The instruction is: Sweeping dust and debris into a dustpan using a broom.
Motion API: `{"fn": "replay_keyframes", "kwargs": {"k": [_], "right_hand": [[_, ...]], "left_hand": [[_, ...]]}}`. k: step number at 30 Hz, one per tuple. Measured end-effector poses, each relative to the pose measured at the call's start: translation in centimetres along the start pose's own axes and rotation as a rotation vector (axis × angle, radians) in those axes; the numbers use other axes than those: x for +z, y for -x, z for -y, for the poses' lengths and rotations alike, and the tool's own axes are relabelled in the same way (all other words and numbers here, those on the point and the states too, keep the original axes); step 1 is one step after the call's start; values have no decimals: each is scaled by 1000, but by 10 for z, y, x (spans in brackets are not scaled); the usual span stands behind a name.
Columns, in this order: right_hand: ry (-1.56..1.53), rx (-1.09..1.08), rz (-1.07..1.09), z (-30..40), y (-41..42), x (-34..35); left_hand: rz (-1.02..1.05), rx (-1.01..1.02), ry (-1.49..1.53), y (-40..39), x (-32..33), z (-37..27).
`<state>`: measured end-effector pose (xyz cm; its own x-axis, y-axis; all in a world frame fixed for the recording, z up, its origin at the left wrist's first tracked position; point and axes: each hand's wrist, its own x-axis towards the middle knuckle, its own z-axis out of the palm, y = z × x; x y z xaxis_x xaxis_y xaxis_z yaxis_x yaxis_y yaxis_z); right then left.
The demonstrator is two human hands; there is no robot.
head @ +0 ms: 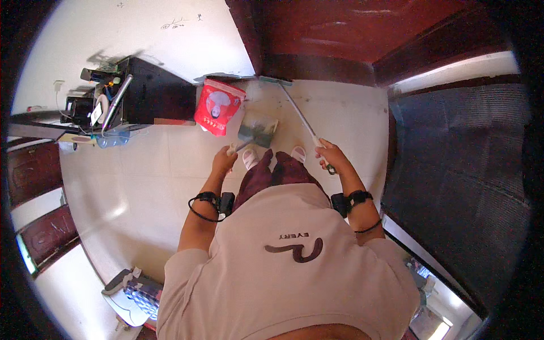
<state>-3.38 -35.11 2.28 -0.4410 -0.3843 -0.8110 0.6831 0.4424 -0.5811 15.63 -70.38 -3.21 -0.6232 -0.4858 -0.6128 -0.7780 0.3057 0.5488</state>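
Note:
My left hand (224,160) is closed around the handle of a dustpan (259,128), whose pan is on or just above the floor in front of my feet. My right hand (331,155) grips the pale lower part of a long broom (297,111). Its grey pole slants away to the broom head (275,81), which lies along the far floor edge at the foot of a dark red wooden panel (314,34). Some dark specks of dirt (278,101) show on the tiles between broom head and dustpan. A red printed plastic bag (219,106) stands left of the dustpan.
A black cabinet (159,93) stands against the white wall at left, with a table (34,127) bearing small items beside it. Under that lies a clear blue plastic bottle (112,139). A dark ribbed panel (459,170) bounds the right side. Pale tiles (148,170) cover the floor.

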Motion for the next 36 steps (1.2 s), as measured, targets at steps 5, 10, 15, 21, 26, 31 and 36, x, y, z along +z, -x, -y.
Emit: {"fn": "replay_keyframes", "kwargs": {"k": [5,10,15,21,26,31,36], "right_hand": [[123,21,19,-22,-36,-27],[349,80,81,-56,-6,-22],[318,189,252,-50,32,-44],[171,203,222,-6,49,-42],[239,87,173,1,21,-19],[351,-60,129,9,-41,9],[268,-73,99,27,-97,41]], "left_hand": [[-33,47,-2,-4,16,-7],[-17,-63,19,12,19,-19],[-169,31,-104,4,39,15],[-316,-17,-213,44,27,-7],[-372,-73,-157,62,27,10],[-388,-122,-127,65,10,43],[-406,-220,-103,66,-15,51]]}}
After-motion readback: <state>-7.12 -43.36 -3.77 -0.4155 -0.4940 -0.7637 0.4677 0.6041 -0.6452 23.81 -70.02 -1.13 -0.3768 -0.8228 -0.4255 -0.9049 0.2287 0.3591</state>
